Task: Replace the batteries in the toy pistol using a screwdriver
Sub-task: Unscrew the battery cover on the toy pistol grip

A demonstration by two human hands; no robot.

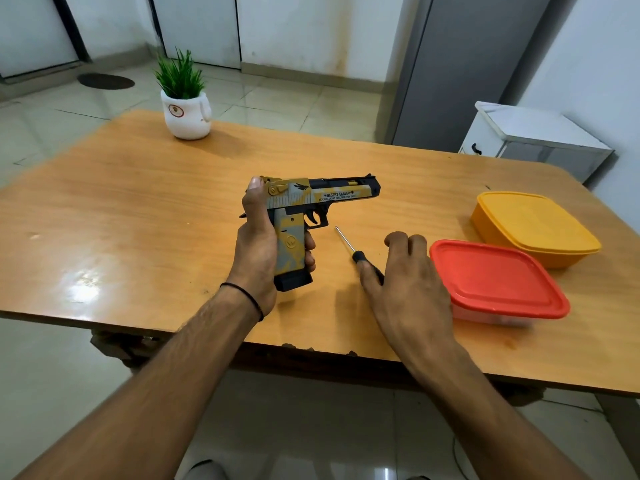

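Forearms bare, fine hair visible. L hand [256, 247]: thin black cord bracelet [246, 299] round wrist (single strand, snug). R hand [407, 285]: wrist bare, tendons showing on back.

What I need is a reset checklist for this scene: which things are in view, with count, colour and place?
toy pistol: 1, yellow, grey and black, held upright over the table's middle, muzzle pointing right
screwdriver: 1, black handle and silver shaft, lying on the table right of the pistol
box: 1, red lid, table's near right
second box: 1, yellow, just behind the red one
potted plant: 1, green in a white pot, table's far left
table: 1, orange-brown wood
cabinet: 1, white, beyond the table's right end
mat: 1, dark, far floor at left
left hand: 1, grips the pistol's handle
right hand: 1, over the screwdriver's handle, grip unclear
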